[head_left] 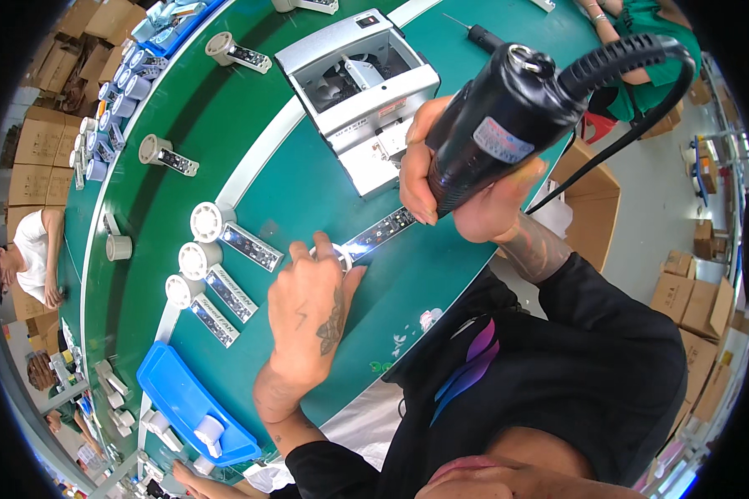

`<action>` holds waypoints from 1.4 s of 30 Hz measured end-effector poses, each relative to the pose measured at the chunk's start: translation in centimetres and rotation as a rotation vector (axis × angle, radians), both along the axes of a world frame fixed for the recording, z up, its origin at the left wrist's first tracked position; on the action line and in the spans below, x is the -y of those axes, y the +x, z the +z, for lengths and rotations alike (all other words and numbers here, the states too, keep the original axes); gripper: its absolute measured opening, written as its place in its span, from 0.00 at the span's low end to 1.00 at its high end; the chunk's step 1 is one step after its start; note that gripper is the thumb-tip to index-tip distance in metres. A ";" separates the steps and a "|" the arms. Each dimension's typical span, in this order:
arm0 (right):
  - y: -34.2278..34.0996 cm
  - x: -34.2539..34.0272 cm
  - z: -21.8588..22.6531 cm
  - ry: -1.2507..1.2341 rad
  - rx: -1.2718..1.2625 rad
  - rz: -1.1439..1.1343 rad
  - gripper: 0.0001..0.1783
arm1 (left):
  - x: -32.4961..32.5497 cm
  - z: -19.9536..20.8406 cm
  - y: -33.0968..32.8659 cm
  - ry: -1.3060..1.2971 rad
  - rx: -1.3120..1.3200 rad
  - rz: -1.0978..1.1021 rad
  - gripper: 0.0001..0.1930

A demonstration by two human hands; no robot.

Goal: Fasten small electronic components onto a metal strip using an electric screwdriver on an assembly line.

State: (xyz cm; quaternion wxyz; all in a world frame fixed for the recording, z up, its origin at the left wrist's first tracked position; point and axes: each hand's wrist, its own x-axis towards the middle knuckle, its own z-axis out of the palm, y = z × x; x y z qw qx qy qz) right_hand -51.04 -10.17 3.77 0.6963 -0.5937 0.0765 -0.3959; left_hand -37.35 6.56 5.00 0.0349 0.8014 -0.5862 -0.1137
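The left hand (312, 303) lies palm down on the green surface (324, 191), wrist straight, its fingers curled narrowly over the round white end of a flat part (373, 234), pinning it in place. That part is a long dark strip with a glossy, reflective face, running from the fingertips toward the right hand. The right hand (466, 179) is raised above the strip's far end, wrapped tightly round a driver (508, 112): a thick black cylinder, smooth plastic, with a ribbed black cord (641, 62) curving off its top. The driver tilts, its lower end hidden behind the fingers, so the tip cannot be seen.

Just left of the left hand lie three more parts (216, 270) of the same kind, white ridged discs with shiny strips, side by side. Beyond the right hand sits a boxy grey metal machine (358, 87) with an open top. Near the left forearm is a blue plastic tray (187, 403).
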 end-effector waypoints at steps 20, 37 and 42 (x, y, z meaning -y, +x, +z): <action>-0.4 1.2 1.4 0.108 0.424 0.086 0.61 | 0.2 -0.1 0.4 0.023 -0.037 0.000 0.26; 1.3 1.7 3.6 -0.171 -0.058 -0.139 0.62 | 0.1 0.0 0.1 0.058 -0.009 0.020 0.27; 1.6 2.6 4.5 -0.215 -0.047 -0.151 0.62 | 0.1 0.1 0.0 0.025 -0.009 0.006 0.27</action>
